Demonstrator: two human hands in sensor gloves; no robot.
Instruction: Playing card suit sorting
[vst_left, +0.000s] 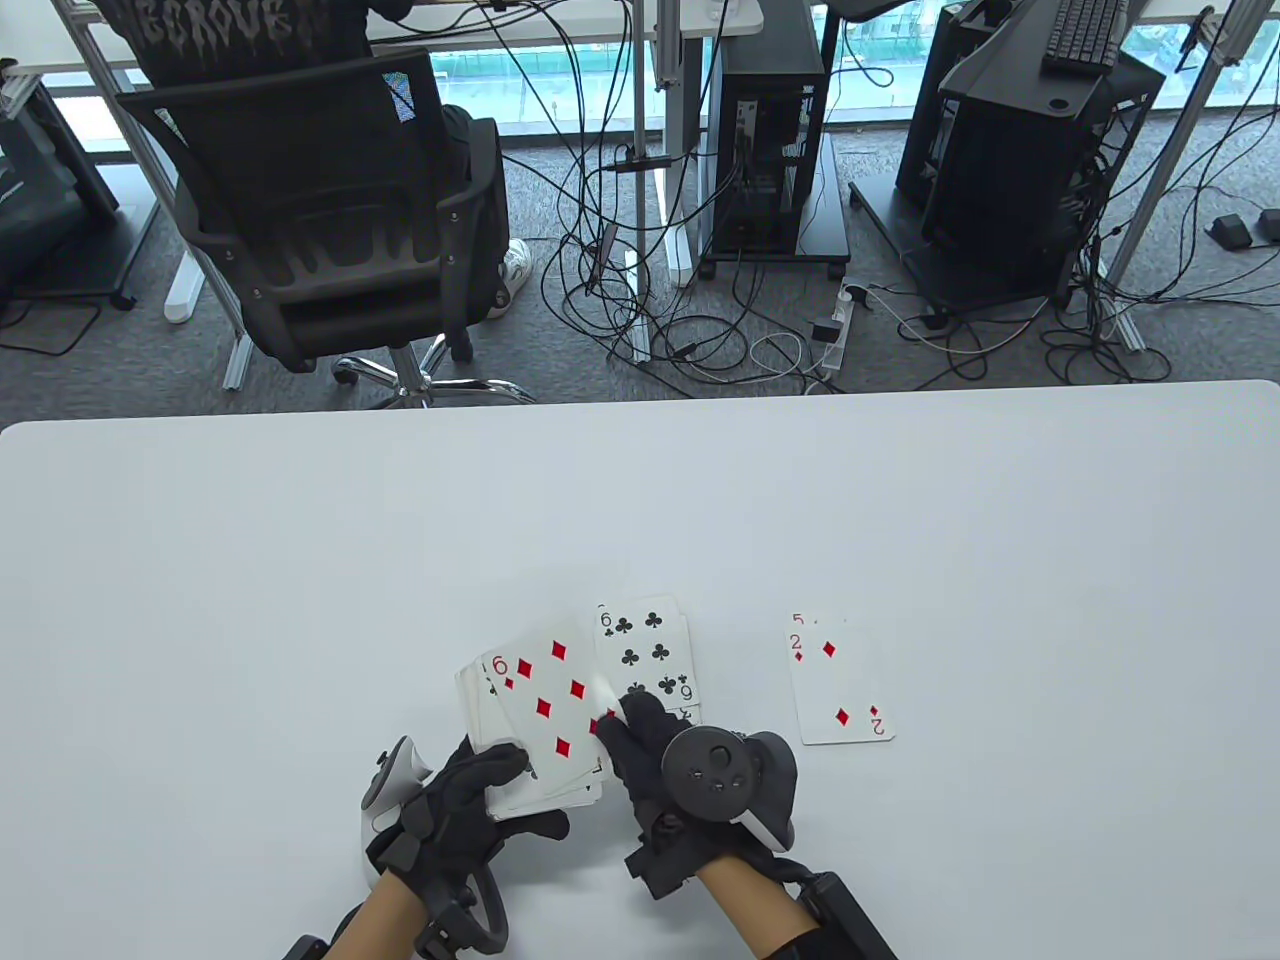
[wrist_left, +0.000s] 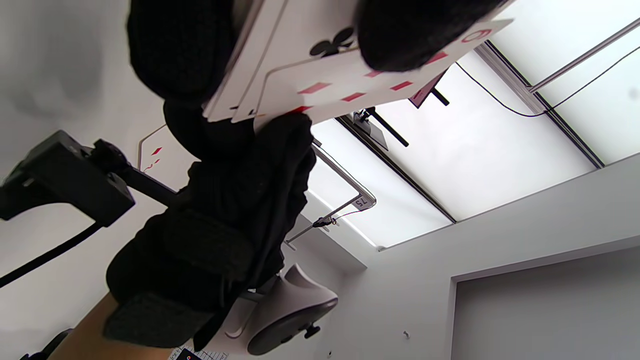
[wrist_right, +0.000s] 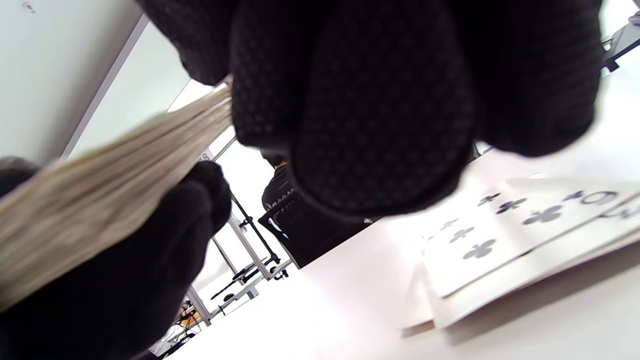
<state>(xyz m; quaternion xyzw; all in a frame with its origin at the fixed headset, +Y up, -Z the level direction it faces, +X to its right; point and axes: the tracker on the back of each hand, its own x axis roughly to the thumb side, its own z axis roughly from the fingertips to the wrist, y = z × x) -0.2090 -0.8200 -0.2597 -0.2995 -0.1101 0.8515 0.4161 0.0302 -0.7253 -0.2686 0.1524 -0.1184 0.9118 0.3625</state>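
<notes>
Gripping the deck (vst_left: 535, 725) at the table's (vst_left: 300, 560) near edge, our left hand (vst_left: 470, 800) curls around it, six of diamonds (vst_left: 545, 700) on top. Our right hand (vst_left: 680, 770) pinches that card. Right: clubs pile (vst_left: 645, 650), then diamonds pile (vst_left: 838, 685).

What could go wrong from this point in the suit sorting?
1. The left hand holds a loosely fanned deck; as the right hand pulls at the six of diamonds, neighbouring cards might slide out with it.
2. The clubs pile lies right beside the deck, partly under the right fingers, so a diamond could drop there instead of on the diamonds pile further right.
</notes>
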